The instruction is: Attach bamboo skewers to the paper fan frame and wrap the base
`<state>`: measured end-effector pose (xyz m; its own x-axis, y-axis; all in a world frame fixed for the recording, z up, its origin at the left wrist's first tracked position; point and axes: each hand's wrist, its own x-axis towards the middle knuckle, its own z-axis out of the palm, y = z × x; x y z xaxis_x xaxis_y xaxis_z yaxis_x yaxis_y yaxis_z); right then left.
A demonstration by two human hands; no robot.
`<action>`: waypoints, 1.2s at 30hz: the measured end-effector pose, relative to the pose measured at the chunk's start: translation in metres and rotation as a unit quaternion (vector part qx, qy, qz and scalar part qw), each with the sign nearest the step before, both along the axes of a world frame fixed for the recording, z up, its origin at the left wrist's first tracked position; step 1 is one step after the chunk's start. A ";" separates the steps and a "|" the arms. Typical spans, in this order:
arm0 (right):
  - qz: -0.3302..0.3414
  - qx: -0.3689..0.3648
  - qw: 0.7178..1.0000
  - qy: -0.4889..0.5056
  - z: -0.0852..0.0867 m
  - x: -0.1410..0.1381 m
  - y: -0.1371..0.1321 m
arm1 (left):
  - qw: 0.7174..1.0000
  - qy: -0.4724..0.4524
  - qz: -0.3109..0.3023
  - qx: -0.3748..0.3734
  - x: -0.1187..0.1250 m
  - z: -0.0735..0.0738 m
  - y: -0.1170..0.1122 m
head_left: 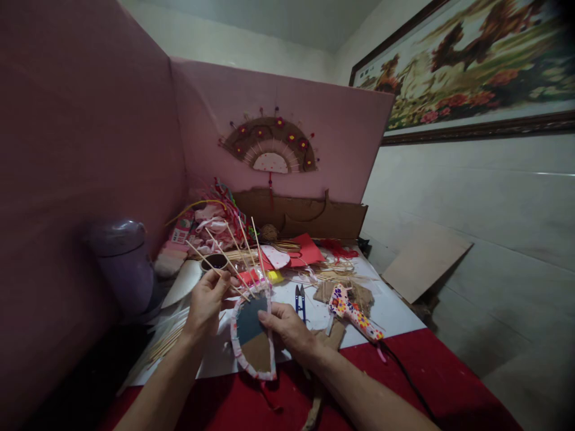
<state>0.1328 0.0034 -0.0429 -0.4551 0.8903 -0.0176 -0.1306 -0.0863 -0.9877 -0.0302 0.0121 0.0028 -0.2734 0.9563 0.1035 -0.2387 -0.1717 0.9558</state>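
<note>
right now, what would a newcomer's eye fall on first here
Probably the red-flowered brown fan on the pink panel at the back. Next, perhaps, the half-round piece at front centre, held in the right hand while the left hand pinches a thin stick near its upper edge. The flower-patterned glue gun lies off to the right.

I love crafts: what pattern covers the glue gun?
Colourful flowers on a pale base; the head view shows the glue gun.

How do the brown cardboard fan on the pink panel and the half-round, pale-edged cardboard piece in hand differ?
The fan hangs on the panel; the piece is in the right hand. The fan bears red flowers; the piece's visible face is plain grey-blue and brown. Both have pale radiating ribs.
</note>
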 end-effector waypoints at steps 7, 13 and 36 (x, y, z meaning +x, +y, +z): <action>0.008 -0.012 1.000 0.027 0.002 0.000 -0.001 | 1.000 0.003 0.002 0.000 0.000 -0.001 0.001; 0.006 -0.003 1.000 0.012 0.002 0.000 0.000 | 1.000 -0.002 -0.001 0.002 0.000 0.000 0.000; 0.009 -0.001 1.000 0.026 0.002 0.000 -0.001 | 1.000 -0.001 0.004 0.003 -0.002 -0.005 0.002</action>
<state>0.1326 0.0028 -0.0410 -0.4716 0.8818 0.0038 -0.1796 -0.0918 -0.9795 -0.0325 0.0144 -0.0020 -0.2819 0.9533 0.1084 -0.2391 -0.1792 0.9543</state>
